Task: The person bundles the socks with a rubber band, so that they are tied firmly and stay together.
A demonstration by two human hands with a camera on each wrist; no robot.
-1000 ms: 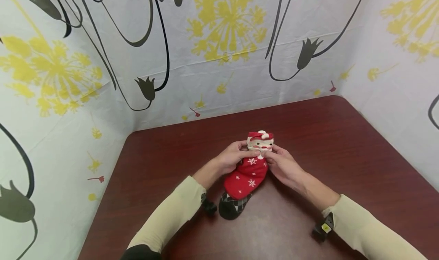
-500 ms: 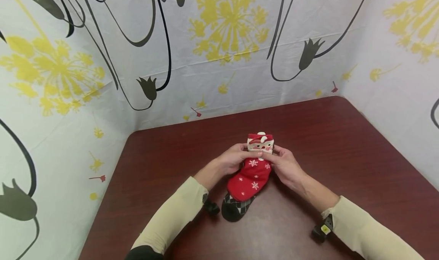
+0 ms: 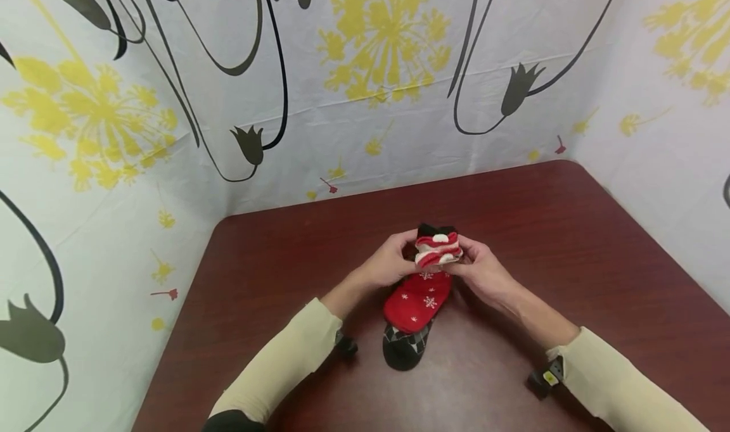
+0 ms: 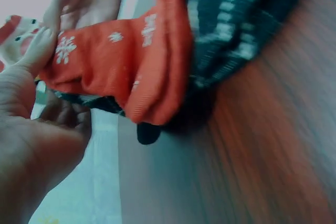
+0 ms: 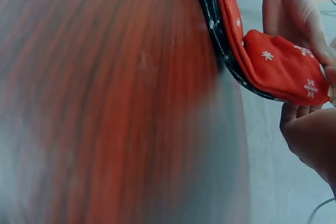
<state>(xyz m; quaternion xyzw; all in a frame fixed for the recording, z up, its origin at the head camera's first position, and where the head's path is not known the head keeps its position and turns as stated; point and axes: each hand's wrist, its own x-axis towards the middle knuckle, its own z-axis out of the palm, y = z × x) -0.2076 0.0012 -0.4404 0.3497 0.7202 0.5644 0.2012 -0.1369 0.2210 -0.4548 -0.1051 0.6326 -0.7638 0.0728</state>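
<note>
A red sock [image 3: 419, 302] with white snowflakes lies along a dark grey argyle sock [image 3: 402, 353], whose black toe sticks out below it. The left hand [image 3: 390, 261] grips the upper end of the socks from the left, thumb in front and fingers behind. From the right, the right hand [image 3: 485, 267] holds the same end in a like grip. Between the hands the red-and-white face cuff [image 3: 438, 249] is bunched, with black fabric showing behind it. In the left wrist view the red sock [image 4: 110, 51] is creased, its toe resting against the dark sock [image 4: 231, 30].
A dark red-brown table [image 3: 308, 261] lies under the hands. White cloth walls [image 3: 319, 115] with yellow and grey flower prints stand at its back and sides. Each wrist wears a small black camera, one of them [image 3: 542, 380] on the right.
The face cuff has gone from lying flat and visible to bunched and tipped toward the viewer. Black fabric now shows above it. The toe ends have shifted slightly right.
</note>
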